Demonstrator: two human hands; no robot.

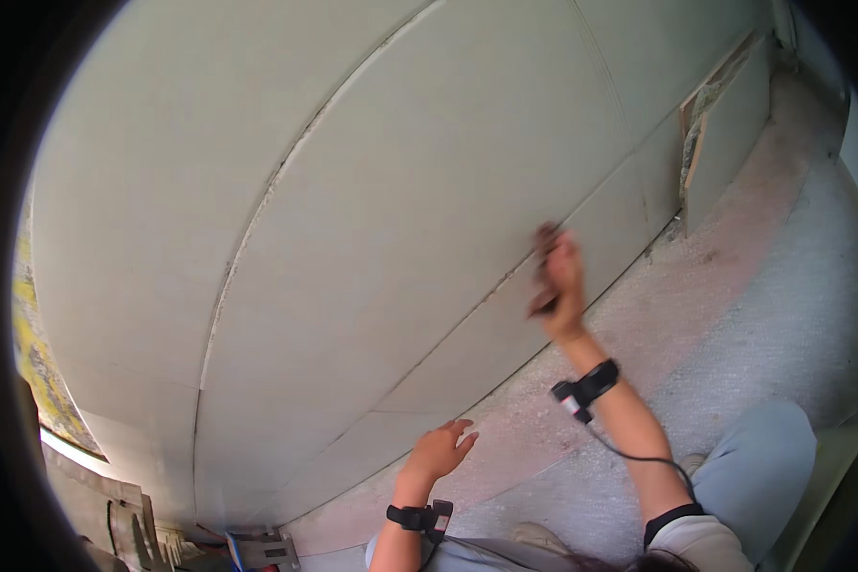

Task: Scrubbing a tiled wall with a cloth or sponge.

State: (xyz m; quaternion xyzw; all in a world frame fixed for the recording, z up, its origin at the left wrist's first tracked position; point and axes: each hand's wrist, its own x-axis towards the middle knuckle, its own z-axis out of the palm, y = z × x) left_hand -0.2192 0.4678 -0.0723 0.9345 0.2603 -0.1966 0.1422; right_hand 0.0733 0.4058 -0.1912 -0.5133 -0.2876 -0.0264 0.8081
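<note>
My right hand is closed around a brown hand tool, blurred so that its kind cannot be told. It is held against or just off the seam between large grey-white wall panels. Lower down, my left hand has its fingers apart and holds nothing; it is over the foot of the wall. Black straps with small cabled devices are on both wrists. A longer panel joint with a rough, chipped edge curves up the wall at the left.
Loose board pieces lean by the wall at the upper right. The floor bears a translucent covering. My bent knee is at the lower right. Assorted items, one of them a grey slotted piece, lie at the bottom left.
</note>
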